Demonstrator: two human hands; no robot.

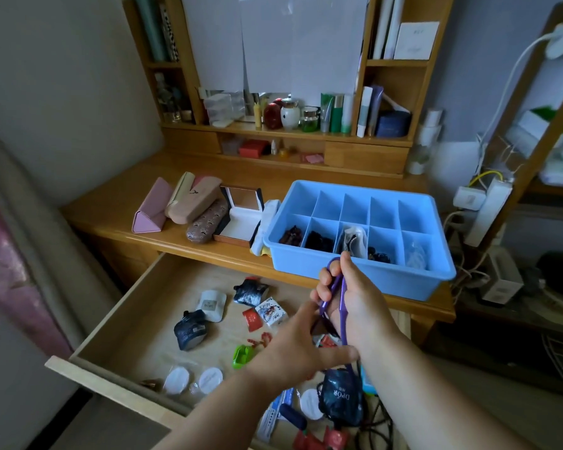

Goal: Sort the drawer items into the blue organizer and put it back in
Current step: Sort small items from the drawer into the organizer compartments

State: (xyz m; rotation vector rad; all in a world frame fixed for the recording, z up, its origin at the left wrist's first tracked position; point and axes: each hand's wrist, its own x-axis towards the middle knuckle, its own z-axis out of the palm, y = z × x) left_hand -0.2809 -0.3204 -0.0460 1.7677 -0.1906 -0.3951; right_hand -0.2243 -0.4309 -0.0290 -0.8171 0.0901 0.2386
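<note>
The blue organizer (413, 274) stands on the desk's right part, with dark small items in several front compartments and the back row bare. The open wooden drawer (117, 323) below holds scattered packets, pouches and round white pads. My right hand (355, 297) is raised just in front of the organizer, shut on a purple cord (338, 284) that loops over its fingers and hangs down. My left hand (293, 349) is below it over the drawer, fingers on the cord's lower stretch. A dark DPOR pouch (342, 397) lies under the hands.
Glasses cases (189, 206) and an open mirror box (241, 219) sit on the desk left of the organizer. Bottles and jars line the shelf behind. Cables and a power strip (488, 209) hang at the right. A green clip (242, 355) lies in the drawer.
</note>
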